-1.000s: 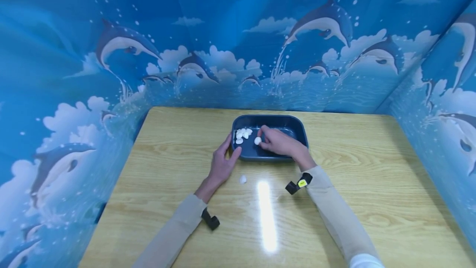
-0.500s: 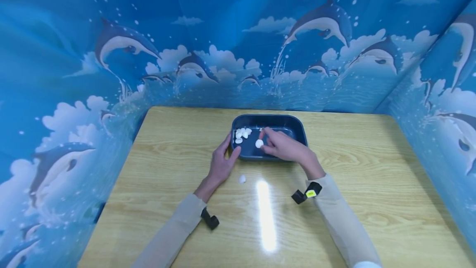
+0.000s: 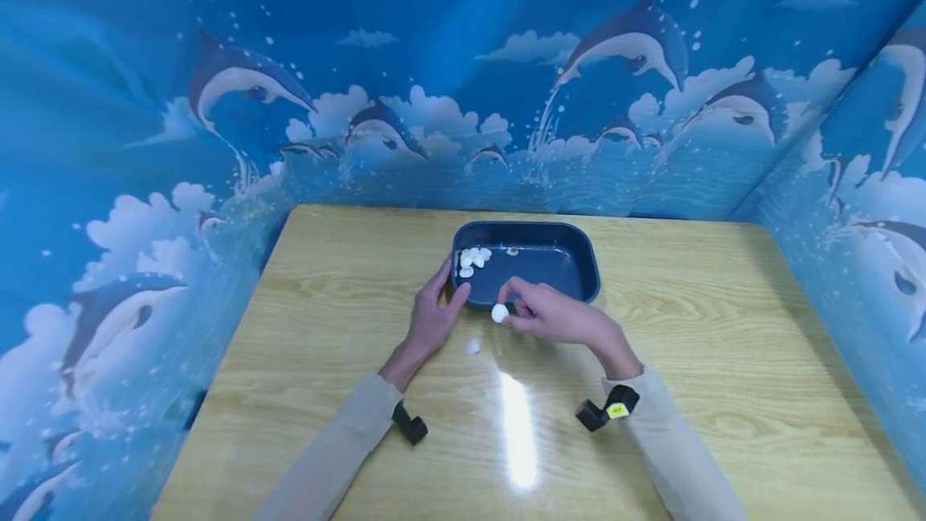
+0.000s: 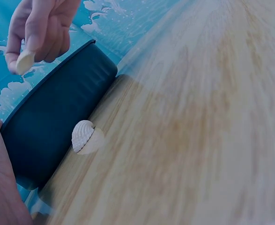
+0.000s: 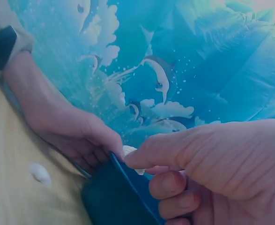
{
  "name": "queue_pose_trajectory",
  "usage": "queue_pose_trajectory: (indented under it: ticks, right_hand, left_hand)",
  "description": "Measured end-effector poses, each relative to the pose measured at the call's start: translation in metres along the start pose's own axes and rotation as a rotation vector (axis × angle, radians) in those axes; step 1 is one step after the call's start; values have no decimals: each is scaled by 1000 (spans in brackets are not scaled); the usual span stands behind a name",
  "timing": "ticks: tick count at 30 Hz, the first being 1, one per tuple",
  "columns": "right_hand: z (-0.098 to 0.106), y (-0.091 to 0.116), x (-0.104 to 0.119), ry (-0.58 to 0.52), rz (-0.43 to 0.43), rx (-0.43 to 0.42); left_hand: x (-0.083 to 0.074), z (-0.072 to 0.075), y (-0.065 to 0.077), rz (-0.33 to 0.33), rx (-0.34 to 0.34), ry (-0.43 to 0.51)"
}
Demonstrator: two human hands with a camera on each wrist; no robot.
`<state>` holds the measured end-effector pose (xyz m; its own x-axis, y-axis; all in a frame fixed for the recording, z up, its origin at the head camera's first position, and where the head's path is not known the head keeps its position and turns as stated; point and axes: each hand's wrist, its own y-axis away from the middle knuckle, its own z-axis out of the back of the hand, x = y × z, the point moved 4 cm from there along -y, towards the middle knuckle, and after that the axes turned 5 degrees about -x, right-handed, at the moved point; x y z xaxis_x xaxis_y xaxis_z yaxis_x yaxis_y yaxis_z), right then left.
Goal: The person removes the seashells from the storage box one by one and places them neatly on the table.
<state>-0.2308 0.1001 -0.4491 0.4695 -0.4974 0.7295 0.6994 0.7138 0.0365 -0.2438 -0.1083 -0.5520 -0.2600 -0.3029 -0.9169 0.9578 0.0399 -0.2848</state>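
Note:
Between thumb and forefinger, my right hand (image 3: 557, 316) pinches a white seashell (image 3: 500, 313), above the near rim of a dark blue rectangular basin (image 3: 538, 270). My left hand (image 3: 432, 318) grips the basin's left end, thumb at the near rim and fingers along the side. Several white shells lie clustered inside at the left, and a small pale shell (image 3: 512, 251) is by the far wall. On the table in front of the basin sits another shell (image 4: 82, 135), ribbed in the left wrist view. The held shell (image 4: 25, 62) appears edge-on there.
The wood-grain table (image 3: 347, 288) extends around the basin, with a bright light reflection in front. A blue dolphin-print curtain (image 3: 448, 47) hangs behind and along both sides. Black wrist cameras (image 3: 410, 424) sit on both beige sleeves.
My right hand has lifted the pinched shell out of the basin, toward me and over its near rim. The pale shell at the far wall is now uncovered. My left hand stays put.

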Motion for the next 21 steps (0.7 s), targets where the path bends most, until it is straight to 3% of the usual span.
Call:
queue_pose_trajectory:
  ticks: [5,11,21]
  right_hand:
    - [-16,10,-1,-6,25,56]
    - [-38,14,-15,11,-22,138]
    - [-58,6,-28,91,-4,67]
  left_hand:
    - [0,0,0,-21,-9,12]
    - [1,0,0,-17,-9,0]
    - [1,0,0,9,-10,-24]
